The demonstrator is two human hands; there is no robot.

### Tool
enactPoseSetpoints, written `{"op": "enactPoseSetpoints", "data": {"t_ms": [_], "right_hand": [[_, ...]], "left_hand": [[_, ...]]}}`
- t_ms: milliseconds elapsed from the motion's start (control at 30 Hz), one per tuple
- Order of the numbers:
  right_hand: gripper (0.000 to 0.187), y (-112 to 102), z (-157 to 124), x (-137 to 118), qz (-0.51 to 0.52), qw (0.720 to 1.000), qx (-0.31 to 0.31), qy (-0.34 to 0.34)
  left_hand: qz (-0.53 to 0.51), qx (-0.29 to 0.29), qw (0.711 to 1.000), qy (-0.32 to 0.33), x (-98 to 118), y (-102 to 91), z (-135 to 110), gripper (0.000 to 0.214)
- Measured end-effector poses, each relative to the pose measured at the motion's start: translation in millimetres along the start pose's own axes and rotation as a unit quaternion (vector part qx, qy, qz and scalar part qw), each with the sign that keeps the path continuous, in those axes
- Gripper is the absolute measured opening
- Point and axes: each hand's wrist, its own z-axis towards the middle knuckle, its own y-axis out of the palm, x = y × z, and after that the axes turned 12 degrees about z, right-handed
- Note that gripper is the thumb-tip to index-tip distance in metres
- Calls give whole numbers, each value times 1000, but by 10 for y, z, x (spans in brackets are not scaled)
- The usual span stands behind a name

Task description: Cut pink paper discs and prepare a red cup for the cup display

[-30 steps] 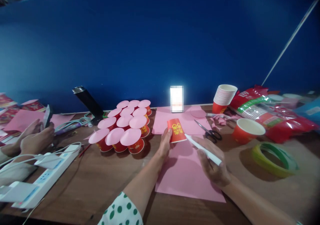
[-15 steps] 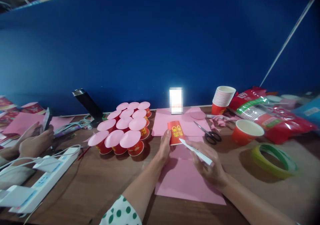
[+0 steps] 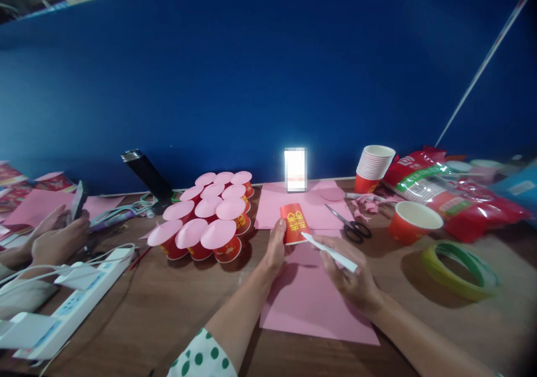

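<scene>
My left hand [image 3: 274,248] grips a red paper cup [image 3: 293,226] with yellow characters by its left side, over the pink paper. In my right hand [image 3: 352,276] is a white pen-like stick [image 3: 335,254], its tip at the cup's lower right edge. Below both hands lies a pink paper sheet [image 3: 319,315]. A second pink sheet [image 3: 272,203] is behind the cup, with a pink paper disc [image 3: 331,193] on it. Scissors [image 3: 354,229] with black handles rest right of the cup. To the left stand several red cups topped with pink discs [image 3: 218,233].
At right are a stack of cups [image 3: 375,164], a single cup [image 3: 415,223], a red bag of cups [image 3: 436,192] and a yellow-green tape roll [image 3: 459,271]. A black flask [image 3: 146,175] leans at left, near a power strip [image 3: 75,304]. Another person's hands [image 3: 59,243] hold a phone.
The cup and the stick stay together, with the stick's tip still at the cup's lower edge. Only a very slight shift of my hands shows.
</scene>
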Motion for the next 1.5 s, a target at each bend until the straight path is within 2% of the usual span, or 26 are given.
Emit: {"op": "enactPoseSetpoints", "data": {"t_ms": [233,400,567,833,1000,1167,1367,1500], "right_hand": [[22,-21,18,-38,13,1000,-11,8],[18,-21,-5,-23,11,999,18,46],[17,-16,2,-35,18,999,13,32],[16,-17,-26,-15,6,999,23,46],[20,-19,-9,-32,16,999,-6,32],[21,-12,-15,-1,13,999,17,31],[21,-6,-21,-7,23,999,-3,39],[21,-10,-25,0,11,998,11,55]], "left_hand": [[-24,19,1000,-1,-4,5,4,37],[-40,20,999,7,-2,11,9,36],[-28,44,999,-5,30,31,-17,37],[-45,19,999,-3,-6,11,11,38],[-30,27,999,-6,8,14,0,38],[-31,27,999,-13,35,32,-17,41],[-20,29,999,-8,22,24,-21,41],[-15,22,1000,-14,3,-1,-1,41]]}}
